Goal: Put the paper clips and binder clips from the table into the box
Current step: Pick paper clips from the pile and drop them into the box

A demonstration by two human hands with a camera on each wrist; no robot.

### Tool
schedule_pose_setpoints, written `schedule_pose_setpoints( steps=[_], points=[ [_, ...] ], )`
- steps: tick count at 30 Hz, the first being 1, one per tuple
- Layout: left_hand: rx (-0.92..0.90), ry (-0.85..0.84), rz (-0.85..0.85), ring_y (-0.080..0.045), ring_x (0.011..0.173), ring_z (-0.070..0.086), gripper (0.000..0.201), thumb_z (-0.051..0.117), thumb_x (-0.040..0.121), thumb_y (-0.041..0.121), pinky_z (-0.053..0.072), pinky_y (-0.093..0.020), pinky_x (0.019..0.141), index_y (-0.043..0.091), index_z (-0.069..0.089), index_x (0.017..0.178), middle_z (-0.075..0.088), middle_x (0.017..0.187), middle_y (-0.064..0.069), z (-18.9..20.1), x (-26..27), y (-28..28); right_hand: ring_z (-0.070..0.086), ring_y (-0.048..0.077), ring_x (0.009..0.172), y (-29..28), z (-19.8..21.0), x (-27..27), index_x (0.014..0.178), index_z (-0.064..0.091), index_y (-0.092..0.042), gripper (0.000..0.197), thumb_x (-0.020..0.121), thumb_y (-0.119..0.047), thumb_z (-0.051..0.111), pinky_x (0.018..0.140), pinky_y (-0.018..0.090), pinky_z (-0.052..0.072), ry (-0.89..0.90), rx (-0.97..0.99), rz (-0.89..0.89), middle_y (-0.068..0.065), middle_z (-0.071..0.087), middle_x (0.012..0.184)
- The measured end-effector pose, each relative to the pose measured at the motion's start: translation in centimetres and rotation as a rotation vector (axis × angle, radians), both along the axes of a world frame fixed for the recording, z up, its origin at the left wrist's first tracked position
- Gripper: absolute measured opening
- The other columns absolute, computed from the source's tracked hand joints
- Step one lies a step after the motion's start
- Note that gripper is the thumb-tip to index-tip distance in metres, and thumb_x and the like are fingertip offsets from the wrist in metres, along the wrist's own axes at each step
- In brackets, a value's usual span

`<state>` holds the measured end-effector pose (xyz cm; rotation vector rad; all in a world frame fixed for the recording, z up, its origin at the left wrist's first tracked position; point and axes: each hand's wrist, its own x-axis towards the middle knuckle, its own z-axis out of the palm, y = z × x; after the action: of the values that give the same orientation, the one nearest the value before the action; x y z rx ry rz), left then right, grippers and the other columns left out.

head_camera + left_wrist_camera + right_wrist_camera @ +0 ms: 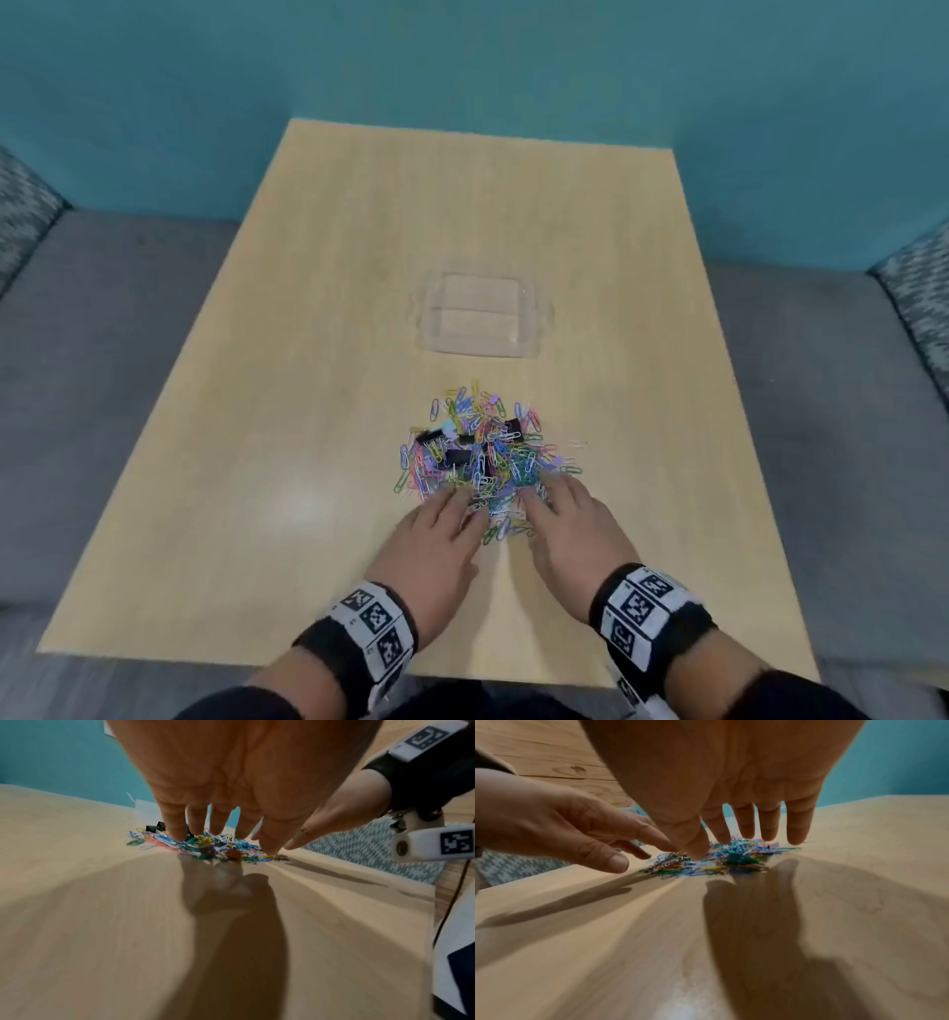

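Observation:
A heap of coloured paper clips (488,457) with several black binder clips (457,456) in it lies on the light wooden table (246,462). Beyond the heap stands a clear plastic box (482,316), open at the top, with nothing visible inside. My left hand (441,524) and right hand (565,519) lie side by side at the heap's near edge. Both have straight, spread fingers whose tips touch the clips. In the left wrist view the fingers (180,825) reach down onto the paper clips (205,846). The right wrist view shows the same with my right fingers (744,825) on the clips (718,860).
A grey sofa (102,370) wraps around the table on the left, right and far side, below a teal wall (462,67). The table's near edge is just behind my wrists. Bare tabletop lies left and right of the heap.

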<state>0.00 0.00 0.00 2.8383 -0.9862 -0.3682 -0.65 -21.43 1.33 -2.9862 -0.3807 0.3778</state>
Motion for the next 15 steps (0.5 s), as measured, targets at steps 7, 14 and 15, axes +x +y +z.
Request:
schedule_pose_setpoints(
  steps=[7,14,15],
  points=[
    [0.061,0.005,0.045,-0.036,0.141,0.021,0.070,0.052,0.083,0.046,0.036,-0.047,0.105,0.014,0.034,0.143,0.027,0.152,-0.013,-1.1,-0.8,-0.2,-0.007,0.036,0.144,-0.2,-1.3,0.6,0.151,-0.003,-0.019,0.075,0.094,-0.043,0.040,0.113,0.053,0.018,0.177,-0.029,0.058,0.012,-0.004,0.159],
    [0.003,0.012,0.077,-0.034,0.137,0.030,0.066,0.041,0.082,0.043,0.038,-0.046,0.105,0.013,0.036,0.141,0.033,0.150,-0.013,-0.4,-1.9,-0.5,0.035,0.038,0.134,0.2,-0.4,-0.5,0.138,0.040,-0.008,0.070,0.078,-0.034,0.063,0.102,0.051,0.040,0.024,0.016,0.190,0.016,0.042,0.143],
    [0.007,0.019,0.070,-0.034,0.138,0.029,0.066,0.039,0.082,0.043,0.036,-0.046,0.106,0.014,0.036,0.141,0.032,0.151,-0.013,-0.4,-1.8,-0.9,0.036,0.038,0.134,0.6,-0.6,-0.4,0.138,0.041,-0.007,0.070,0.077,-0.034,0.064,0.102,0.051,0.040,0.023,0.021,0.200,0.016,0.043,0.142]
  ],
)
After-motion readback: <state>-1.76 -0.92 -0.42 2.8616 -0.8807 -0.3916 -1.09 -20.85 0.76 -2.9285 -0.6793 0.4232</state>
